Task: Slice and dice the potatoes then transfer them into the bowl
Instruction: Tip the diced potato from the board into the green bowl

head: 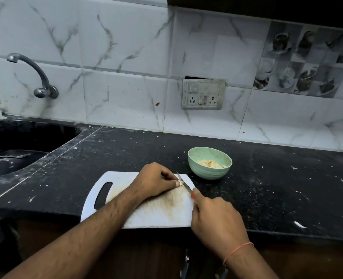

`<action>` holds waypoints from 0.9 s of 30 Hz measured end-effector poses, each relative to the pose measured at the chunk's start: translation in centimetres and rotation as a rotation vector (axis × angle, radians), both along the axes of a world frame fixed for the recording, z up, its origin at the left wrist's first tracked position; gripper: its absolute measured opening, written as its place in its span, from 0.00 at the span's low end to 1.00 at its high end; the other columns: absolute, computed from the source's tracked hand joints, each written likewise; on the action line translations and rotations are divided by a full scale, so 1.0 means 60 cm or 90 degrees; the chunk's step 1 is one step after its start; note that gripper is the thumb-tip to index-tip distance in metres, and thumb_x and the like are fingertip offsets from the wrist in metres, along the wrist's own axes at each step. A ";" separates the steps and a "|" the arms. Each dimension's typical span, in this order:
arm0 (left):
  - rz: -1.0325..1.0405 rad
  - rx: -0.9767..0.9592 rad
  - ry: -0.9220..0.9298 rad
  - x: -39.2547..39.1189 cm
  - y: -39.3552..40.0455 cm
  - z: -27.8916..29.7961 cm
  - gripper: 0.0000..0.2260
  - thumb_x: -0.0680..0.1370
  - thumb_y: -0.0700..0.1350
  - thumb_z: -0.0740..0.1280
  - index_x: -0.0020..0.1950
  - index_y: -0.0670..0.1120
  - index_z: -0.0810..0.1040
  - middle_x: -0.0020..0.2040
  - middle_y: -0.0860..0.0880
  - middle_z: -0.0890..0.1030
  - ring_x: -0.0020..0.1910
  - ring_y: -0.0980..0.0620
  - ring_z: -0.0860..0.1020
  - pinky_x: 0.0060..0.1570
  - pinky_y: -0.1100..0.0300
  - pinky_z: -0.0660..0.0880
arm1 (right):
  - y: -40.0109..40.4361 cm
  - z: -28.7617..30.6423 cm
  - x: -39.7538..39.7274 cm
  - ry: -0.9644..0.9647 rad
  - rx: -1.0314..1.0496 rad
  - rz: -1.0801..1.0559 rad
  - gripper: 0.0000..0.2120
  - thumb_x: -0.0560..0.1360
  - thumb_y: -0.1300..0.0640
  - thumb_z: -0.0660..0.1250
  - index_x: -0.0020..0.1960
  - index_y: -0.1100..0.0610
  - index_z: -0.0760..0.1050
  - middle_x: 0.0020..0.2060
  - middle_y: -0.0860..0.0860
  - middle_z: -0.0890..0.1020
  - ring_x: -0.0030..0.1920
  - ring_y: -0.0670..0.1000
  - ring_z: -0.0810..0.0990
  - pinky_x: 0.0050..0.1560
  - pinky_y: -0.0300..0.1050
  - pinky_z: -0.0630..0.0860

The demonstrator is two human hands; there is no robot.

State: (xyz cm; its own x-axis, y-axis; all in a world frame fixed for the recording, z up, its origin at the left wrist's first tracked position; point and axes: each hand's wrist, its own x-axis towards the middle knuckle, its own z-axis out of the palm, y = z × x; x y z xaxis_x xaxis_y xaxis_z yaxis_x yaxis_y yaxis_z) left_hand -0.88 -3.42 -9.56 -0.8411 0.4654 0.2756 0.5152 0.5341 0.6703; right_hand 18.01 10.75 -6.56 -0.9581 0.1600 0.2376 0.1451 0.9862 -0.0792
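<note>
A small pale potato piece (180, 183) is lying near the cutting board's (158, 214) far right corner; diced potato (210, 164) is sitting in the green bowl (210, 163) just beyond.

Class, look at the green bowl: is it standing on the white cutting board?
No. The green bowl stands on the black counter, just beyond the right far corner of the cutting board.

White marble-look tiles (126, 47) are covering the wall, with 1 patterned grey tile panel (307, 61) sitting at the right. A switch-and-socket plate (204, 94) is hanging below a gap. A curved tap (33, 77) is reaching over the sink (15, 158). A speckled black countertop (287, 188) is running beneath.
</note>
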 end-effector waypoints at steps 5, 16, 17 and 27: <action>0.005 0.011 -0.008 -0.002 0.001 -0.003 0.05 0.73 0.57 0.81 0.44 0.59 0.90 0.39 0.65 0.85 0.39 0.70 0.80 0.37 0.75 0.71 | -0.008 0.000 -0.018 -0.032 0.026 -0.004 0.27 0.83 0.51 0.53 0.82 0.47 0.55 0.53 0.54 0.82 0.54 0.60 0.81 0.41 0.50 0.67; 0.033 0.026 -0.032 -0.001 -0.005 0.001 0.09 0.69 0.60 0.83 0.41 0.57 0.90 0.36 0.63 0.85 0.36 0.68 0.80 0.35 0.73 0.70 | 0.004 -0.004 0.013 -0.018 -0.002 0.000 0.27 0.83 0.51 0.53 0.82 0.46 0.55 0.52 0.52 0.82 0.55 0.59 0.80 0.43 0.51 0.69; 0.035 0.025 -0.040 -0.002 -0.007 0.003 0.09 0.69 0.60 0.83 0.41 0.57 0.89 0.36 0.62 0.85 0.36 0.68 0.80 0.35 0.73 0.70 | 0.007 -0.005 0.013 -0.006 -0.017 -0.001 0.27 0.83 0.50 0.53 0.82 0.46 0.55 0.51 0.51 0.82 0.54 0.58 0.80 0.43 0.51 0.69; 0.031 0.007 -0.055 0.009 -0.016 0.015 0.05 0.71 0.57 0.81 0.43 0.58 0.90 0.39 0.65 0.86 0.40 0.69 0.81 0.40 0.71 0.73 | -0.006 -0.004 -0.001 0.028 -0.048 -0.005 0.27 0.84 0.50 0.52 0.82 0.47 0.55 0.50 0.52 0.82 0.52 0.58 0.81 0.46 0.53 0.74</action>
State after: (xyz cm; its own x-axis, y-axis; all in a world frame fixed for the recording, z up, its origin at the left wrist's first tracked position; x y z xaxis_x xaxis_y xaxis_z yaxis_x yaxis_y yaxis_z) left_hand -0.34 -4.35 -8.67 -0.8836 0.4203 0.2062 0.4286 0.5492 0.7174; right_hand 17.97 10.42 -6.79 -0.9457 0.1870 0.2660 0.1480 0.9760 -0.1601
